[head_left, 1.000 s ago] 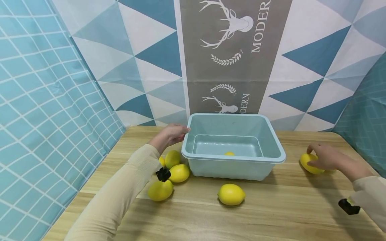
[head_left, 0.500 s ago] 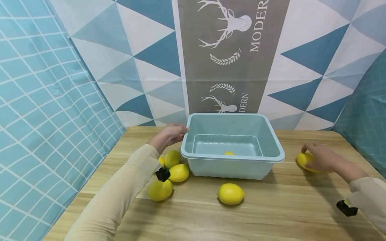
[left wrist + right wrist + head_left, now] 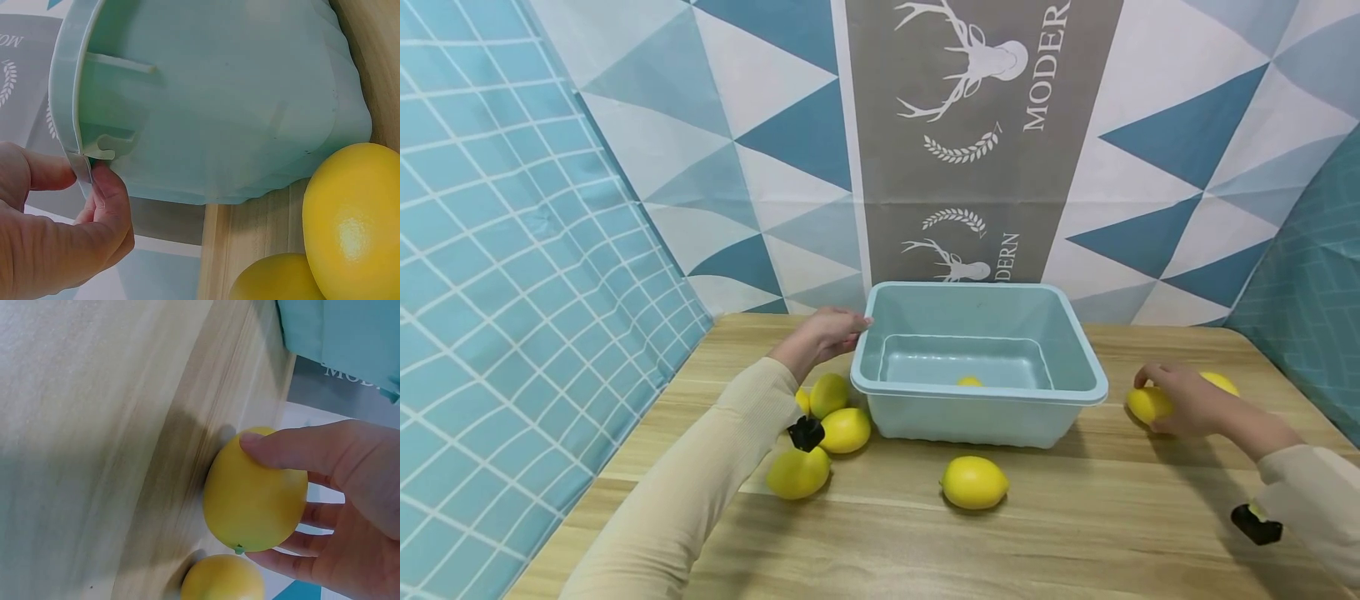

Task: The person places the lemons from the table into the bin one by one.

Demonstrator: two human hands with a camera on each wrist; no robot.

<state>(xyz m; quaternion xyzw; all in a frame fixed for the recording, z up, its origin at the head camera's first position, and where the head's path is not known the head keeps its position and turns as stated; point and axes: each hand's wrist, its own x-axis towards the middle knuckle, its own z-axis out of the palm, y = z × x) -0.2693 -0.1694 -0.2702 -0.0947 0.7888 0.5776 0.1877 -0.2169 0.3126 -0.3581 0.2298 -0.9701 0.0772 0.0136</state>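
Note:
A light blue plastic basin (image 3: 977, 420) stands at the back of the wooden table, a bit of yellow lemon (image 3: 970, 381) showing inside. My left hand (image 3: 829, 330) pinches its left rim; in the left wrist view the thumb (image 3: 111, 187) presses under the rim's corner. Right of the basin, my right hand (image 3: 1189, 402) grips a lemon (image 3: 1144, 406), thumb on one side and fingers round the other, close over the table. In the right wrist view this lemon (image 3: 255, 497) shows a small green stem tip. Behind that hand lies another lemon (image 3: 1221, 382), partly hidden.
Several lemons (image 3: 846, 431) cluster left of the basin, partly behind the left sleeve (image 3: 700, 475). One lemon (image 3: 975, 483) lies alone in front of the basin. Patterned cloth walls (image 3: 977, 183) rise behind the table and at both sides.
My right hand has moved slightly left toward the basin with the lemon, so the other lemon behind it shows more. The left hand stays on the rim.

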